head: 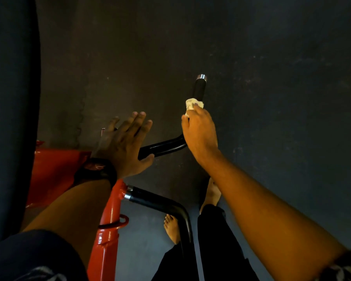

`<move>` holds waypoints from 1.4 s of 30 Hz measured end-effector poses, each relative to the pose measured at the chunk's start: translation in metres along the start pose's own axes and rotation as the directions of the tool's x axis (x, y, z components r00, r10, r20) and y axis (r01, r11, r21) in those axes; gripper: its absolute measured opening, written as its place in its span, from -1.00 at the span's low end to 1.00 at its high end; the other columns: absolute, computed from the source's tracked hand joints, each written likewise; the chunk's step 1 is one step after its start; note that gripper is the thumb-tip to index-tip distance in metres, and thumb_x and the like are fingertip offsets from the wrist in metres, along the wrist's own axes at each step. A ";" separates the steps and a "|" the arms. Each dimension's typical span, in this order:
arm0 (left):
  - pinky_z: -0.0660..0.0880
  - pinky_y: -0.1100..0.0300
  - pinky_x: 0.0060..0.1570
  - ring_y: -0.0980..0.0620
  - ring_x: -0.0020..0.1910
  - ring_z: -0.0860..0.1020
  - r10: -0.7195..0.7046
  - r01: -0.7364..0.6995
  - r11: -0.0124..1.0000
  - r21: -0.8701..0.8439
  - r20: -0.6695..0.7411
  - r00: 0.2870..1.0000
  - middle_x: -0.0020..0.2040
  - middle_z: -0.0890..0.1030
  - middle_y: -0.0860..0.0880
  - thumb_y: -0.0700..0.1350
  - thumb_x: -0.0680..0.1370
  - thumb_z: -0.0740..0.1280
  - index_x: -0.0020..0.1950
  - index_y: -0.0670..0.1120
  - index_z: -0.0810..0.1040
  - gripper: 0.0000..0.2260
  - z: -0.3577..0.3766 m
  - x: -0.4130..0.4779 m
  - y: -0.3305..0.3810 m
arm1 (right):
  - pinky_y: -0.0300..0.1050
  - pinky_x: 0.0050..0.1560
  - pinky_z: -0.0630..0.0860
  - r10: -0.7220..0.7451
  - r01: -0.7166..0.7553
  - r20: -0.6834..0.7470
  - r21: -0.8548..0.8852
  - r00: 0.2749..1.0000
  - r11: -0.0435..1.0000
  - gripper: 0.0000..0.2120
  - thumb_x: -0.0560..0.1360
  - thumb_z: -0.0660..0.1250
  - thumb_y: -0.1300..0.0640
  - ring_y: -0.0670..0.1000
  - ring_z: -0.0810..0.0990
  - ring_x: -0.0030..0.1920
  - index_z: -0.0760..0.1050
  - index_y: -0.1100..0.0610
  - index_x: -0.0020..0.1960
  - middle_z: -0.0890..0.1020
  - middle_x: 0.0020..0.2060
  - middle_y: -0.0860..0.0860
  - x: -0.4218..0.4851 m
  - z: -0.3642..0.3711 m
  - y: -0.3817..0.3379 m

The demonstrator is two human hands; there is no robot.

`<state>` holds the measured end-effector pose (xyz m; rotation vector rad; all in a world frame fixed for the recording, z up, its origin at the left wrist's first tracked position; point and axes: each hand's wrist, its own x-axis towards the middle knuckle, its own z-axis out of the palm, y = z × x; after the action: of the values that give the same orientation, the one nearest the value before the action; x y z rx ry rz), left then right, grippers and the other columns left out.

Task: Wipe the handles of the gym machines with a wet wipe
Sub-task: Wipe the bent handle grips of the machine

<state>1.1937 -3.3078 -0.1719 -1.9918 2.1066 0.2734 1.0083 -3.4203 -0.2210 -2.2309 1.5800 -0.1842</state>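
Fingers [198, 110] of the right hand [200, 132] are curled around the wet wipe [193, 103] and clamp it on the black handle [199, 88], a little below its silver end cap. The left hand [124, 142], with a watch [97, 167] on the wrist, has straight fingers, slightly apart, over the lower part of the same bar; if it touches, I cannot tell. Nearer, a second handle [160, 201] joins the red frame [107, 230], above the dark floor [272, 98].

Dim, warm light catches the right hand [199, 130] and the pale wet wipe [194, 103] at its fingertips, the left hand [124, 147] lies in deeper shadow, the black handle [162, 148] between them glints, and the edges below both hands blur.
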 end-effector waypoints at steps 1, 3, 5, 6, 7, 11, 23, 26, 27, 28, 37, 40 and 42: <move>0.23 -0.23 0.39 -0.12 0.53 0.28 0.005 -0.005 1.000 0.001 -0.001 1.000 0.56 0.30 -0.15 0.32 0.40 0.15 0.54 -0.11 0.33 -0.19 0.000 0.000 0.001 | -0.02 0.33 0.43 -0.008 0.008 0.009 -0.033 1.000 0.999 -0.72 0.67 0.17 0.18 0.15 0.47 0.34 0.53 0.25 0.29 0.50 0.32 0.16 0.002 0.000 -0.003; 0.23 -0.26 0.39 -0.14 0.53 0.27 0.009 -0.009 1.000 0.006 0.008 1.000 0.57 0.28 -0.15 0.33 0.41 0.14 0.55 -0.11 0.33 -0.19 -0.001 -0.001 0.001 | 0.03 0.30 0.47 -0.106 0.106 0.009 -0.014 0.994 0.994 -0.67 0.62 0.20 0.30 0.18 0.49 0.33 0.47 0.24 0.37 0.52 0.30 0.18 -0.010 0.002 -0.007; 0.24 -0.26 0.37 -0.16 0.53 0.28 0.023 -0.023 1.000 0.013 0.014 1.000 0.57 0.27 -0.16 0.35 0.40 0.14 0.54 -0.10 0.34 -0.18 0.000 -0.002 0.000 | 0.04 0.33 0.45 -0.229 0.226 0.056 0.050 0.972 0.973 -0.58 0.60 0.26 0.29 0.13 0.44 0.40 0.42 0.15 0.45 0.51 0.37 0.13 -0.024 0.004 0.003; 0.25 -0.26 0.34 -0.17 0.52 0.29 0.038 -0.038 0.999 0.018 0.017 0.999 0.57 0.28 -0.16 0.35 0.40 0.14 0.54 -0.09 0.36 -0.18 0.001 -0.002 -0.001 | -0.01 0.36 0.41 -0.211 0.205 0.062 0.092 0.975 0.974 -0.62 0.63 0.25 0.16 0.06 0.43 0.42 0.45 0.06 0.44 0.52 0.37 0.06 -0.022 0.000 0.009; 0.28 -0.24 0.31 -0.18 0.51 0.31 0.048 -0.049 0.999 0.021 0.022 0.999 0.57 0.29 -0.16 0.36 0.40 0.14 0.53 -0.09 0.37 -0.19 0.001 -0.002 -0.002 | -0.08 0.34 0.40 -0.178 0.175 0.026 0.072 0.984 0.982 -0.68 0.65 0.21 0.00 0.00 0.47 0.37 0.51 -0.04 0.37 0.56 0.32 0.00 -0.010 -0.002 0.015; 0.33 -0.18 0.22 -0.17 0.45 0.40 0.045 -0.046 0.999 0.026 0.050 0.998 0.52 0.37 -0.15 0.36 0.40 0.12 0.48 -0.11 0.43 -0.21 0.000 -0.001 -0.001 | -0.05 -0.04 0.37 0.010 -0.011 0.066 0.007 0.998 1.000 -0.74 0.65 0.14 0.13 0.15 0.58 0.07 0.50 0.15 0.25 0.58 0.13 0.12 0.024 -0.007 0.013; 0.24 -0.31 0.35 -0.10 0.54 0.28 0.067 -0.068 0.998 0.016 0.063 0.996 0.57 0.30 -0.11 0.35 0.40 0.13 0.54 -0.10 0.35 -0.18 -0.004 0.012 -0.002 | 0.05 -0.06 0.44 0.049 -0.044 0.109 -0.053 0.993 0.998 -0.75 0.62 0.10 0.31 0.28 0.56 0.07 0.42 0.34 0.24 0.55 0.11 0.29 0.037 -0.004 0.000; 0.20 -0.33 0.40 -0.10 0.55 0.25 0.100 -0.100 0.995 -0.002 -0.003 0.995 0.57 0.29 -0.13 0.32 0.41 0.17 0.54 -0.13 0.35 -0.19 -0.003 0.011 -0.003 | 0.11 0.02 0.47 -0.028 0.030 0.048 -0.042 0.998 0.999 -0.69 0.61 0.10 0.33 0.30 0.52 0.14 0.36 0.34 0.33 0.49 0.20 0.29 0.034 -0.005 0.001; 0.18 -0.33 0.41 -0.10 0.56 0.24 0.106 -0.106 0.994 0.001 -0.010 0.994 0.57 0.28 -0.13 0.31 0.41 0.18 0.54 -0.14 0.34 -0.19 -0.002 0.012 -0.004 | 0.09 0.01 0.45 -0.011 0.012 0.035 -0.039 0.999 0.999 -0.69 0.61 0.09 0.33 0.30 0.52 0.14 0.35 0.34 0.34 0.49 0.21 0.28 0.045 -0.004 0.004; 0.18 -0.34 0.41 -0.11 0.57 0.22 0.110 -0.110 0.994 0.005 -0.010 0.994 0.58 0.27 -0.14 0.31 0.41 0.19 0.55 -0.14 0.33 -0.18 -0.001 0.012 -0.003 | 0.07 -0.01 0.43 0.027 -0.026 0.032 -0.021 0.999 0.999 -0.69 0.61 0.09 0.33 0.29 0.52 0.14 0.36 0.34 0.33 0.49 0.20 0.28 0.058 -0.002 0.008; 0.19 -0.37 0.41 -0.14 0.58 0.18 0.134 -0.136 0.991 -0.021 -0.052 0.990 0.60 0.21 -0.15 0.29 0.42 0.21 0.58 -0.14 0.28 -0.18 -0.001 0.011 -0.004 | 0.00 -0.12 0.32 0.113 -0.114 0.064 0.007 0.991 0.993 -0.75 0.63 0.07 0.31 0.28 0.55 0.07 0.41 0.33 0.24 0.54 0.11 0.28 0.072 -0.001 0.007; 0.23 -0.37 0.39 -0.16 0.57 0.20 0.132 -0.133 0.991 -0.027 -0.055 0.990 0.59 0.24 -0.16 0.30 0.42 0.19 0.57 -0.15 0.30 -0.18 -0.002 0.012 -0.004 | -0.02 -0.02 0.39 0.256 -0.258 0.027 0.129 0.966 0.958 -0.71 0.68 0.02 0.15 0.17 0.57 0.10 0.48 0.20 0.20 0.59 0.08 0.15 0.105 -0.004 0.017; 0.24 -0.37 0.38 -0.16 0.57 0.22 0.132 -0.134 0.990 -0.030 -0.060 0.989 0.58 0.25 -0.17 0.30 0.42 0.20 0.56 -0.16 0.30 -0.18 -0.002 0.012 -0.005 | -0.06 -0.02 0.40 0.352 -0.338 -0.017 0.237 0.936 0.911 -0.69 0.67 0.05 0.05 0.08 0.59 0.05 0.54 0.12 0.13 0.61 -0.02 0.04 0.103 0.000 0.014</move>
<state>1.1981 -3.3200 -0.1730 -1.9018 2.2903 0.2799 1.0328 -3.5197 -0.2388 -1.7538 1.8510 -0.3167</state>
